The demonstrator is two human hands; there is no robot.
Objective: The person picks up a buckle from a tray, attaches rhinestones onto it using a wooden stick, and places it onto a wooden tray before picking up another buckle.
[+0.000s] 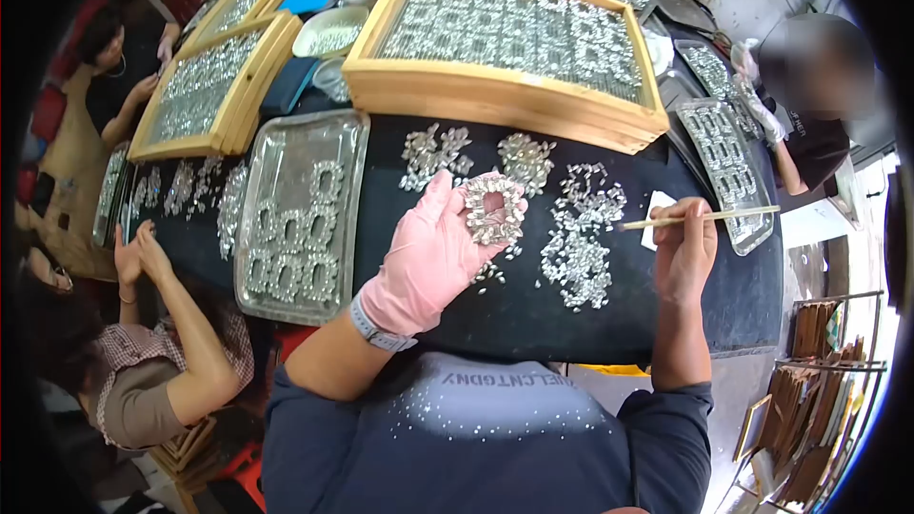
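My left hand [417, 262], in a pink glove, grips a rectangular rhinestone ornament [487, 230] with an opening in its middle. The ornament is tilted up toward me above the black table [428, 309]. My bare right hand [684, 252] pinches a thin wooden stick [738, 215] lying nearly level, its dark tip pointing left. Between my hands lies a loose pile of small clear stones [576, 262]. Behind the left hand are a pile of larger stones [433, 157] and another stone pile [526, 160].
A clear tray [362, 148] with several finished ornaments stands left. A wooden frame case [495, 100] fills the back; more wooden cases [233, 124] stand at left. Another tray of ornaments [719, 152] lies right. People sit at both sides, including a co-worker's hands [138, 252] at left.
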